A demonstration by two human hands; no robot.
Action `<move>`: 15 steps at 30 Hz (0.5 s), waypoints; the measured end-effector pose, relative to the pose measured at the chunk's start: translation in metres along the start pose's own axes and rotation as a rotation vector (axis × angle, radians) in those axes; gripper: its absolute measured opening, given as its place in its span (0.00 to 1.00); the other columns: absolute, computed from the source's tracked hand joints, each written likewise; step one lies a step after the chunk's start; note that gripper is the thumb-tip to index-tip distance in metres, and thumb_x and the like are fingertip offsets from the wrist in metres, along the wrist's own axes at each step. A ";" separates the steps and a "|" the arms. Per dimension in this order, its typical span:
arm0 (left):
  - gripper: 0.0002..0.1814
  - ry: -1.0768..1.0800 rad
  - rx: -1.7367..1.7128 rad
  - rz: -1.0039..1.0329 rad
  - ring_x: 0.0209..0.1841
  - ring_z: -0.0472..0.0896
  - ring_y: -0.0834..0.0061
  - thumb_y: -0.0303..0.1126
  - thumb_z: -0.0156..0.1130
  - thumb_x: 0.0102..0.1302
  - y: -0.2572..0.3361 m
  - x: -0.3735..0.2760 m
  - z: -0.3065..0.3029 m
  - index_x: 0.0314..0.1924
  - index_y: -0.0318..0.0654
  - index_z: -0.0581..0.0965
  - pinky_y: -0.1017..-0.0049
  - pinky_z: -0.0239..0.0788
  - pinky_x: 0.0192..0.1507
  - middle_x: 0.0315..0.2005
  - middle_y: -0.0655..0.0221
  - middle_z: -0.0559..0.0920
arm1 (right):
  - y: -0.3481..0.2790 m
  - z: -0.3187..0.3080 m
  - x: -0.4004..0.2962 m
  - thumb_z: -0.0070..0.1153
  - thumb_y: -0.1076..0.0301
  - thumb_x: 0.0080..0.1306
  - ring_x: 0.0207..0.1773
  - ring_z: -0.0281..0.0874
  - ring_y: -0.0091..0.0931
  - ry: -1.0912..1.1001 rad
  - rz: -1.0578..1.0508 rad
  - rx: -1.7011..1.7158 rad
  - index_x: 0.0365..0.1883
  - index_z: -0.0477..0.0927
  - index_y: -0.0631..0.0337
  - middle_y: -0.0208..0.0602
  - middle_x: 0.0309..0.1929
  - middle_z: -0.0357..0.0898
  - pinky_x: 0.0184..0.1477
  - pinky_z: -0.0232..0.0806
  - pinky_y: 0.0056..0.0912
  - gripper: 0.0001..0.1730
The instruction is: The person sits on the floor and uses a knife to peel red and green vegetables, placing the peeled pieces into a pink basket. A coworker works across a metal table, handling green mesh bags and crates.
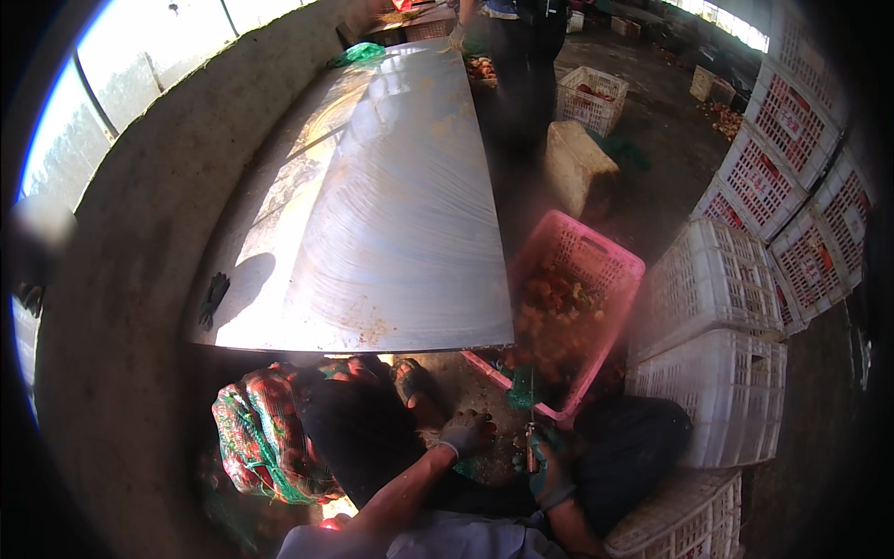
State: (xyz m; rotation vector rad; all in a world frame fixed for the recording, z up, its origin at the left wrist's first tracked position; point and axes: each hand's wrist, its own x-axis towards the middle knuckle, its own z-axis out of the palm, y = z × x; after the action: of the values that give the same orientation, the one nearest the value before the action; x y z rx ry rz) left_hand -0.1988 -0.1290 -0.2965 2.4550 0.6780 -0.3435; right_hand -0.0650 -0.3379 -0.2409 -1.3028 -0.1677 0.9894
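My right hand [548, 462], in a glove, is shut on the brown handle of a knife [532, 444], its thin blade pointing away from me. My left hand [466, 432], in a grey glove, is curled between my knees. Something dark red shows by its fingertips, but shadow hides whether it is gripped. Just ahead of my right hand is a pink plastic crate [594, 255], tilted in view. Red and yellowish vegetable pieces [559, 307] lie inside it. Green netting [520, 388] hangs at the crate's near rim.
A metal-topped table [405, 230] stretches ahead, with a dark glove [214, 299] on it. Left of my leg sits a mesh sack [269, 433] of red vegetables. White crates [705, 391] are stacked at right. Another person [527, 49] stands beside the table's far end.
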 end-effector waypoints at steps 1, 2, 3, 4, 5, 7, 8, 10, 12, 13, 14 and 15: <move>0.30 0.004 0.010 0.006 0.61 0.82 0.45 0.52 0.67 0.65 -0.001 0.000 0.002 0.62 0.45 0.80 0.51 0.74 0.63 0.59 0.48 0.83 | -0.001 0.000 0.000 0.54 0.61 0.79 0.42 0.89 0.34 -0.003 -0.014 -0.027 0.66 0.76 0.56 0.41 0.53 0.87 0.36 0.82 0.39 0.20; 0.29 0.009 0.021 0.011 0.61 0.82 0.45 0.52 0.67 0.66 -0.003 -0.001 0.003 0.62 0.45 0.80 0.51 0.74 0.63 0.59 0.47 0.82 | 0.000 0.002 0.000 0.54 0.61 0.79 0.43 0.89 0.34 0.002 -0.031 -0.030 0.66 0.76 0.57 0.40 0.54 0.87 0.37 0.82 0.39 0.20; 0.29 0.018 0.028 0.019 0.61 0.81 0.45 0.52 0.67 0.66 -0.001 -0.002 0.002 0.62 0.45 0.81 0.51 0.74 0.63 0.59 0.47 0.82 | -0.002 0.004 -0.001 0.54 0.61 0.79 0.44 0.89 0.34 0.006 -0.034 -0.025 0.66 0.76 0.57 0.40 0.54 0.86 0.37 0.82 0.39 0.20; 0.29 0.018 0.035 0.022 0.61 0.81 0.44 0.52 0.67 0.66 0.001 -0.003 0.001 0.62 0.45 0.81 0.51 0.74 0.63 0.59 0.47 0.82 | -0.004 0.006 -0.001 0.54 0.62 0.79 0.46 0.89 0.34 0.009 -0.037 -0.020 0.66 0.76 0.57 0.39 0.55 0.86 0.37 0.83 0.39 0.20; 0.29 0.018 0.041 0.023 0.61 0.81 0.44 0.52 0.66 0.66 0.002 -0.004 -0.001 0.62 0.45 0.81 0.51 0.74 0.63 0.59 0.47 0.82 | -0.006 0.007 -0.002 0.54 0.62 0.79 0.47 0.89 0.34 0.006 -0.027 -0.005 0.66 0.76 0.57 0.39 0.56 0.86 0.37 0.83 0.39 0.20; 0.29 -0.001 0.051 0.019 0.62 0.81 0.44 0.53 0.66 0.67 0.008 -0.005 -0.009 0.62 0.45 0.81 0.51 0.74 0.63 0.59 0.47 0.82 | -0.012 0.008 -0.004 0.54 0.62 0.79 0.47 0.89 0.34 0.004 0.021 0.056 0.66 0.76 0.57 0.39 0.56 0.86 0.37 0.83 0.39 0.20; 0.29 0.002 0.056 0.019 0.62 0.81 0.44 0.53 0.66 0.67 0.012 -0.006 -0.013 0.62 0.45 0.81 0.51 0.74 0.63 0.59 0.48 0.82 | -0.015 0.008 -0.006 0.54 0.61 0.79 0.46 0.89 0.34 0.004 0.058 0.102 0.66 0.76 0.57 0.39 0.55 0.86 0.37 0.82 0.38 0.20; 0.29 0.012 0.066 0.005 0.62 0.81 0.45 0.53 0.66 0.67 0.012 -0.010 -0.013 0.62 0.45 0.81 0.51 0.74 0.63 0.59 0.48 0.82 | -0.019 0.010 -0.007 0.54 0.61 0.79 0.44 0.89 0.34 -0.009 0.107 0.153 0.66 0.76 0.57 0.40 0.53 0.87 0.37 0.82 0.37 0.20; 0.29 0.026 0.103 0.027 0.62 0.81 0.45 0.54 0.66 0.67 0.011 -0.011 -0.012 0.62 0.46 0.81 0.52 0.74 0.63 0.59 0.48 0.82 | -0.023 0.012 -0.009 0.54 0.61 0.79 0.41 0.88 0.33 -0.019 0.123 0.163 0.65 0.77 0.58 0.41 0.52 0.87 0.36 0.82 0.36 0.20; 0.29 0.024 0.115 0.033 0.61 0.81 0.45 0.54 0.66 0.67 0.009 -0.011 -0.011 0.62 0.46 0.81 0.52 0.74 0.64 0.59 0.48 0.82 | -0.024 0.014 -0.008 0.54 0.61 0.79 0.40 0.88 0.33 -0.027 0.125 0.169 0.65 0.77 0.58 0.42 0.51 0.88 0.36 0.81 0.36 0.20; 0.29 0.022 0.126 0.039 0.61 0.81 0.45 0.54 0.66 0.66 0.008 -0.012 -0.010 0.62 0.46 0.81 0.52 0.74 0.64 0.59 0.49 0.82 | -0.026 0.015 -0.008 0.54 0.61 0.79 0.39 0.88 0.33 -0.035 0.128 0.174 0.65 0.77 0.57 0.42 0.50 0.88 0.35 0.81 0.36 0.20; 0.29 0.010 0.129 0.044 0.61 0.81 0.45 0.54 0.66 0.66 0.010 -0.012 -0.012 0.62 0.46 0.81 0.52 0.74 0.64 0.59 0.49 0.82 | -0.026 0.014 -0.008 0.54 0.61 0.78 0.38 0.88 0.34 -0.038 0.129 0.177 0.65 0.77 0.57 0.43 0.50 0.88 0.35 0.81 0.36 0.20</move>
State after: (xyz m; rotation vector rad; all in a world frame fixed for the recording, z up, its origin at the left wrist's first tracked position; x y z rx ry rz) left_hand -0.2023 -0.1336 -0.2775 2.5909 0.6224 -0.3676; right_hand -0.0647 -0.3318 -0.2111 -1.1437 -0.0244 1.1136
